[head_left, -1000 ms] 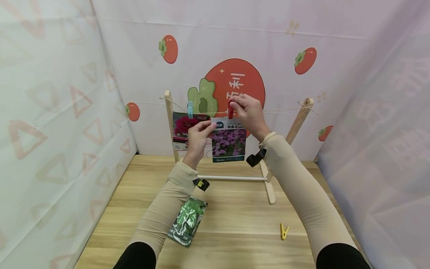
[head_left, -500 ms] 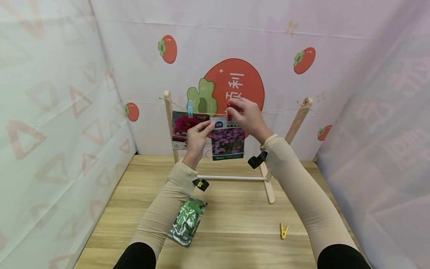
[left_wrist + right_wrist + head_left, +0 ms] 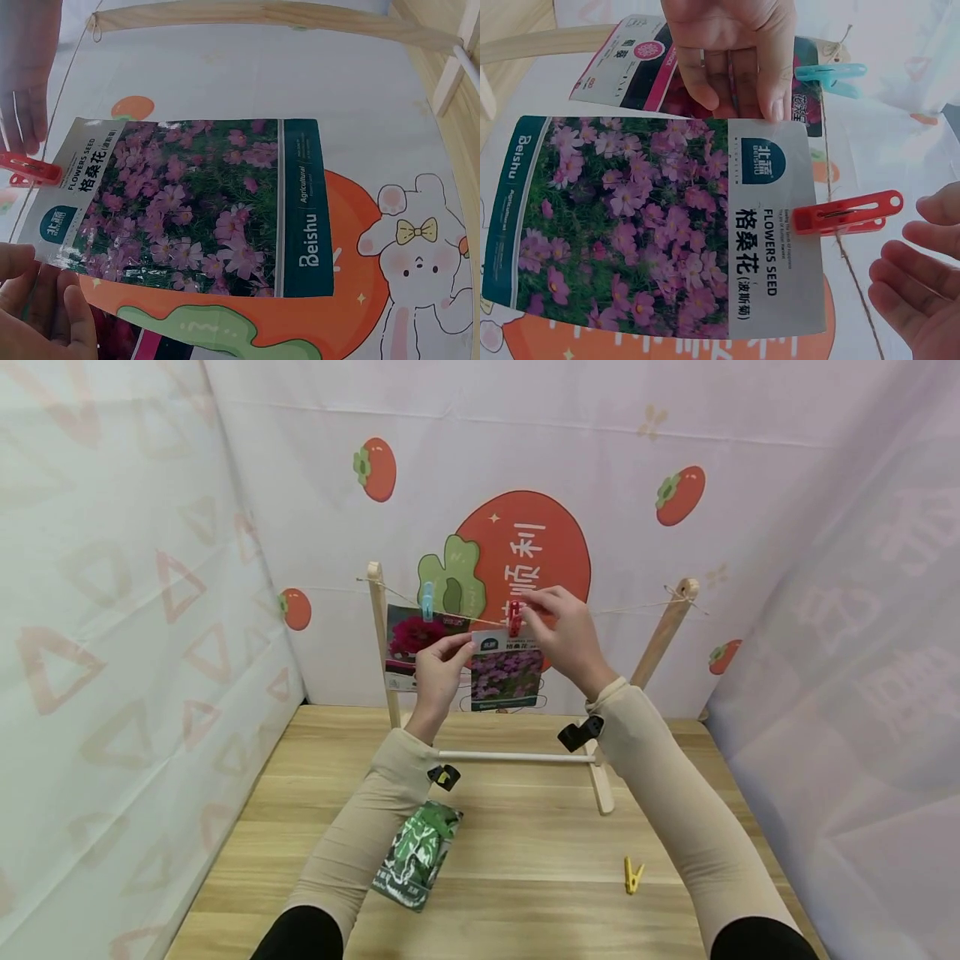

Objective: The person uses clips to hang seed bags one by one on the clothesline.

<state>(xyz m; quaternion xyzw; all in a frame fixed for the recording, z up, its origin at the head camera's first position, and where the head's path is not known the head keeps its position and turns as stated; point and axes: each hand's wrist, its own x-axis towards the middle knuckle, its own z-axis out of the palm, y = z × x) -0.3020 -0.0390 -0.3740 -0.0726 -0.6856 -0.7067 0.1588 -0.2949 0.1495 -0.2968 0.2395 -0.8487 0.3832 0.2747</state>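
A flower seed packet [image 3: 504, 675] with pink blossoms hangs from the string, held at its top edge by a red clothespin [image 3: 847, 213]. My left hand [image 3: 438, 678] pinches the packet's upper left corner between thumb and fingers; the fingers are partly hidden behind it in the left wrist view. Beside the clothespin is my right hand [image 3: 567, 639]; the right wrist view shows its fingers [image 3: 922, 281] apart from the clip, holding nothing. Left of this packet, another seed packet [image 3: 408, 639] with a magenta flower hangs under a blue clothespin [image 3: 427, 602].
The string runs between two wooden posts, one left [image 3: 378, 635] and one right [image 3: 663, 631], joined low by a white rod [image 3: 517, 757]. On the wooden table [image 3: 525, 843] lie a green seed packet [image 3: 420, 856] and a yellow clothespin [image 3: 633, 875]. Fabric walls surround it.
My right hand has let go of the red clothespin and moved slightly right and down. The clothespin and packet now hang on the string. My left hand has barely moved.
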